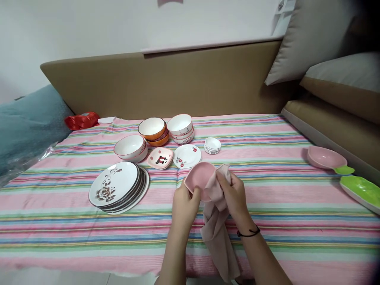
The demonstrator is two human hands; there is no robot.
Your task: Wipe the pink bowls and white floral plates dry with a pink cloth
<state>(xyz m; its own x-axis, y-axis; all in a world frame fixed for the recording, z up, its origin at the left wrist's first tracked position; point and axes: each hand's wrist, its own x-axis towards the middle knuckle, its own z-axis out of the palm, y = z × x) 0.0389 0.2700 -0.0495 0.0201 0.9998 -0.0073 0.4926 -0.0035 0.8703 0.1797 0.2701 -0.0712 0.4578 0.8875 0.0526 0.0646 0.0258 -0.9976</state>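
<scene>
My left hand [186, 204] grips a small pink dish [199, 177] by its left edge, thumb over the rim, holding it tilted above the striped cloth. In my right hand [234, 194] is a dusty-pink cleaning cloth [218, 233], pressed against the dish's right side; its long end hangs down between my forearms. Just beyond the dish lie a white plate with red flowers [187, 156], a squarish cat-pattern dish [160, 157] and a stack of small white saucers [213, 145]. Part of the pink dish is covered by the cloth and my fingers.
A stack of brown-flowered plates [114, 184] sits at left. Behind it stand stacked white bowls [130, 147], orange bowls [152, 130] and floral bowls [180, 126]. To the right lie a pink dish with a green end [326, 157] and a green dish [362, 190]. Cushions [314, 39] flank the striped cloth [267, 229].
</scene>
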